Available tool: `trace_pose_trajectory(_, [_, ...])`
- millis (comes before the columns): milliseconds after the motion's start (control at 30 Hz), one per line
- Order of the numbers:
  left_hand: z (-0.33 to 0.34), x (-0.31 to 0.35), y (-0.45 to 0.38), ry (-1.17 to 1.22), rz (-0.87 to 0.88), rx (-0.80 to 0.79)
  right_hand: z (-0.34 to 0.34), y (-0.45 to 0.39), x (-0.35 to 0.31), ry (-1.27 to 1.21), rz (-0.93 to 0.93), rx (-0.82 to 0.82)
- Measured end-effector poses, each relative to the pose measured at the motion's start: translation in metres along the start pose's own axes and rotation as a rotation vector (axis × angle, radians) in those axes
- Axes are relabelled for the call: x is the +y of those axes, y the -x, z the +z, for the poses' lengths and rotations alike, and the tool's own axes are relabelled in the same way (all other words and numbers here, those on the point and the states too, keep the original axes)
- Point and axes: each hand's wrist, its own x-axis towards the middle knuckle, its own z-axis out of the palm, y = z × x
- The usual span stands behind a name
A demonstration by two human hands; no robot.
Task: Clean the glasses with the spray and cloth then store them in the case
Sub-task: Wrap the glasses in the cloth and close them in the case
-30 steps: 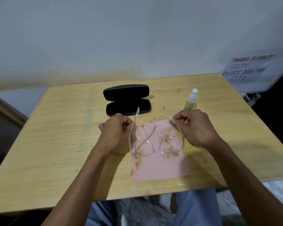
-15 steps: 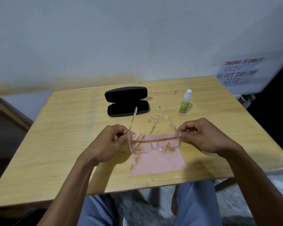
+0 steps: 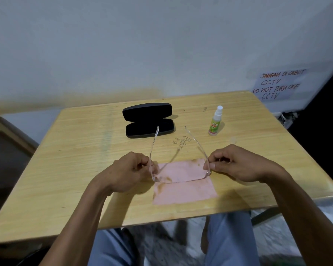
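Clear-framed glasses [image 3: 154, 146] hang just above a pink, brown-stained cloth [image 3: 186, 191], lenses toward me and both temple arms spread open, pointing away. My left hand [image 3: 129, 172] pinches the left hinge corner and my right hand [image 3: 236, 164] pinches the right one. The cloth lies flat on the wooden table [image 3: 69, 169] under the frame. A black glasses case [image 3: 148, 120] lies open beyond the glasses. A small spray bottle [image 3: 215, 121] with a white cap and green label stands upright to the case's right.
A grey wall rises right behind the table's far edge. A paper CCTV notice [image 3: 277, 85] is taped at the right. Pencil scribbles [image 3: 183, 144] mark the tabletop between case and cloth. My knees show below the near edge.
The glasses have been tilted from lenses-down on the cloth to nearly level and drawn toward me. Both hands slid from the temples to the hinge corners.
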Motion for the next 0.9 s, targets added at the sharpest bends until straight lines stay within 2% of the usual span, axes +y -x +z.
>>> trace_pose_trajectory(67, [-0.001, 0.001, 0.001, -0.043, -0.021, 0.061, 0.000, 0.003, 0.004, -0.013, 0.015, 0.052])
trace_pose_trajectory(200, [0.003, 0.007, 0.022, -0.339, -0.131, 0.384, 0.007, 0.024, 0.017, 0.007, 0.032, 0.354])
trace_pose_trajectory(267, [0.013, 0.007, 0.041, -0.368, -0.120, 0.474, 0.022, 0.038, 0.018, 0.087, 0.003, 0.419])
trace_pose_trajectory(400, [0.044, 0.003, 0.065, -0.355, 0.014, 0.452, 0.054, 0.050, 0.023, 0.293, -0.190, 0.431])
trace_pose_trajectory(467, [0.057, 0.002, 0.066, -0.386, 0.033, 0.418, 0.062, 0.049, 0.026, 0.291, -0.216, 0.399])
trace_pose_trajectory(600, [0.073, -0.028, 0.044, -0.276, 0.067, 0.452, 0.070, 0.045, 0.030, 0.338, -0.247, 0.486])
trace_pose_trajectory(667, [0.076, -0.026, 0.043, -0.375, 0.057, 0.423, 0.073, 0.043, 0.029, 0.391, -0.267, 0.523])
trace_pose_trajectory(700, [0.078, -0.019, 0.046, -0.424, 0.066, 0.466, 0.075, 0.043, 0.027, 0.421, -0.282, 0.540])
trace_pose_trajectory(800, [0.075, 0.006, 0.054, -0.344, 0.144, 0.606, 0.076, 0.042, 0.018, 0.482, -0.329, 0.608])
trace_pose_trajectory(900, [0.076, 0.006, 0.045, -0.408, 0.184, 0.717, 0.072, 0.037, 0.010, 0.540, -0.392, 0.720])
